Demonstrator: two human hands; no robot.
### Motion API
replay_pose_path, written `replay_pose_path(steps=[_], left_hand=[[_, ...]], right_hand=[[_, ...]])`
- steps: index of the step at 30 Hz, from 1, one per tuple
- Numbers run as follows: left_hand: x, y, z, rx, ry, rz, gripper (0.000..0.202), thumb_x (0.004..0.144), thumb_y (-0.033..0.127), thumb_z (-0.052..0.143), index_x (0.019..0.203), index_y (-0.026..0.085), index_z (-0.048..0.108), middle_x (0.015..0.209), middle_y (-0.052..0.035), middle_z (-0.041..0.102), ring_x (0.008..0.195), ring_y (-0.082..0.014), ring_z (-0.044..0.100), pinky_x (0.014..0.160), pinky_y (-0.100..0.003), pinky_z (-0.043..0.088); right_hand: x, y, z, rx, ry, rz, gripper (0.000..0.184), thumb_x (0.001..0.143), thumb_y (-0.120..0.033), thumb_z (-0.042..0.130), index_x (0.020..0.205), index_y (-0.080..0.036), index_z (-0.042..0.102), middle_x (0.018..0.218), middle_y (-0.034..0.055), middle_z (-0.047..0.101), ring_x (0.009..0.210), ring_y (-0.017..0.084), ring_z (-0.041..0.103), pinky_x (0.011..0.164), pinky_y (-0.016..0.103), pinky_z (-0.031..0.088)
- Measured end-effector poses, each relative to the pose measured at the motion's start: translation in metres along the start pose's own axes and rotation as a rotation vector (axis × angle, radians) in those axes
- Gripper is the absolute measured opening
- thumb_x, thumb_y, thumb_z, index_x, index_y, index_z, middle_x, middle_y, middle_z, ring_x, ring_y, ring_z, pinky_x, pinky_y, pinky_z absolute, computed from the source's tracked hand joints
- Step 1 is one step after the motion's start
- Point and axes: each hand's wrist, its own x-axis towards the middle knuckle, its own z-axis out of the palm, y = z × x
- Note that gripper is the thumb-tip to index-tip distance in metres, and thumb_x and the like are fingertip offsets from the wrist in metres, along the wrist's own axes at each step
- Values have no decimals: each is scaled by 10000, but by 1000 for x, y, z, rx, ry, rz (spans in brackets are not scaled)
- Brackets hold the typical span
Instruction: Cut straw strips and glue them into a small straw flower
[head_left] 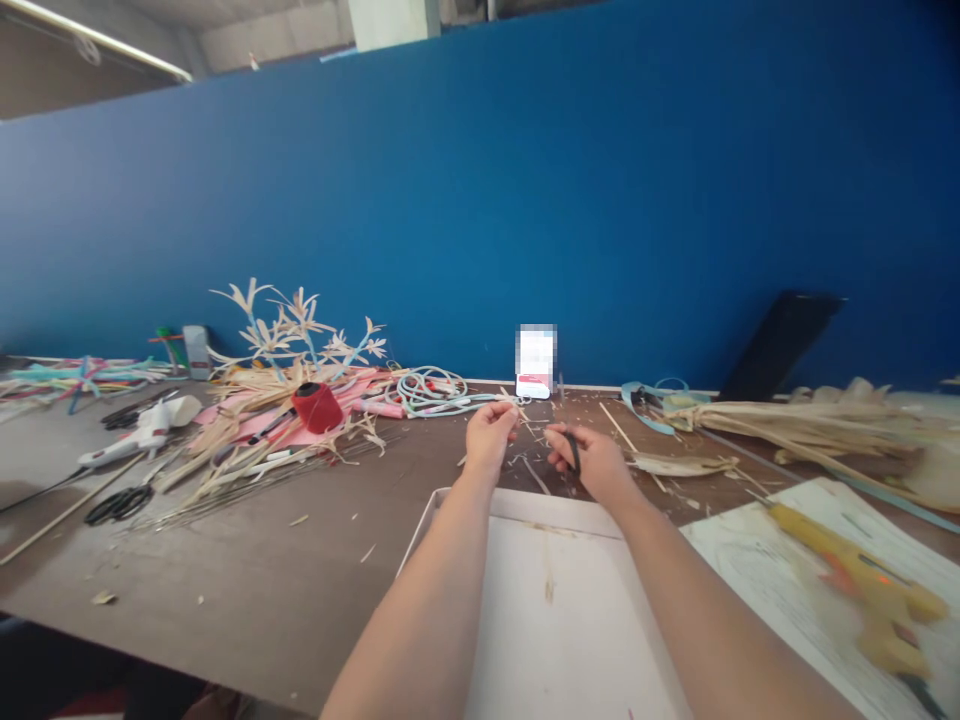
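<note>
Above the far edge of the white box lid (pixel 559 590), my left hand (pixel 489 440) is closed in a pinch. A small pale strip (pixel 508 398), probably dried husk, shows at its fingertips. To the right, my right hand (pixel 596 462) is closed around scissors (pixel 574 452); a black handle loop shows, while the blades are hard to make out. The two hands are a little apart. Beneath and around them, pale scraps (pixel 536 470) litter the brown table (pixel 300 570).
Husk flowers (pixel 300 320) and a red thread spool (pixel 319 407) stand left. Farther left lie a white glue gun (pixel 146 430) and black-handled scissors (pixel 120 503). A phone (pixel 533 385) leans on the blue partition (pixel 450 200). Rightward are a husk bundle (pixel 810 425) and yellow glue gun (pixel 855 560).
</note>
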Motion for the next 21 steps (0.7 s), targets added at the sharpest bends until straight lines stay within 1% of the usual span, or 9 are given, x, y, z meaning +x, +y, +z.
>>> replay_pose_path(steps=[3, 5, 9, 11, 13, 15, 17, 18, 21], left_hand=[[0, -1, -1, 24, -1, 8, 233, 610, 292, 658, 768, 131, 600, 709, -29, 613, 584, -83, 530, 488, -171, 395], [0, -1, -1, 46, 16, 7, 231, 611, 292, 654, 768, 132, 599, 703, -27, 611, 580, -83, 528, 489, -172, 398], [-1, 5, 1, 79, 66, 8, 240, 612, 296, 652, 778, 131, 602, 737, -31, 611, 586, -75, 524, 484, -161, 392], [-4, 15, 1, 98, 73, -1, 231, 616, 286, 645, 782, 131, 601, 743, -32, 607, 583, -70, 518, 481, -155, 387], [-12, 29, -3, 159, 50, -30, 210, 615, 272, 641, 766, 132, 598, 708, -27, 595, 567, -68, 510, 469, -152, 378], [-25, 45, -10, 269, -37, -49, 194, 622, 277, 633, 755, 141, 595, 692, -24, 592, 555, -71, 506, 457, -156, 374], [-44, 58, -21, 441, -192, -120, 168, 620, 273, 631, 724, 147, 595, 642, -11, 582, 522, -69, 492, 460, -166, 383], [-54, 63, -27, 525, -287, -148, 163, 623, 273, 627, 728, 151, 603, 631, -7, 581, 521, -70, 491, 470, -172, 392], [-83, 68, -43, 702, -500, -251, 169, 642, 284, 598, 766, 170, 616, 675, -14, 614, 554, -91, 522, 482, -193, 412]], right_hand=[[2, 3, -3, 20, 154, -42, 524, 640, -545, 625, 956, -128, 640, 589, 47, 638, 489, 137, 564, 480, 243, 443], [2, 5, -3, 34, 213, -77, 534, 634, -551, 626, 964, -131, 637, 593, 49, 644, 510, 151, 582, 507, 256, 458], [1, 7, -2, 55, 252, -129, 550, 649, -573, 595, 993, -146, 630, 603, 49, 654, 533, 166, 596, 532, 272, 472], [1, 7, -2, 54, 256, -130, 552, 655, -579, 584, 998, -149, 630, 607, 50, 658, 537, 170, 600, 532, 275, 472], [1, 7, -2, 53, 252, -126, 547, 654, -577, 585, 991, -150, 632, 609, 53, 659, 540, 172, 602, 530, 275, 472], [2, 7, -3, 64, 252, -125, 536, 655, -570, 588, 979, -146, 635, 609, 55, 657, 544, 173, 602, 527, 274, 474], [3, 8, -4, 87, 255, -126, 533, 654, -562, 593, 970, -134, 636, 603, 57, 649, 539, 169, 597, 519, 270, 475], [3, 8, -4, 98, 252, -124, 535, 654, -557, 595, 971, -128, 635, 602, 58, 646, 533, 166, 593, 512, 268, 475], [4, 9, -4, 107, 240, -116, 529, 658, -548, 594, 973, -125, 635, 602, 57, 641, 519, 159, 582, 497, 263, 474]])
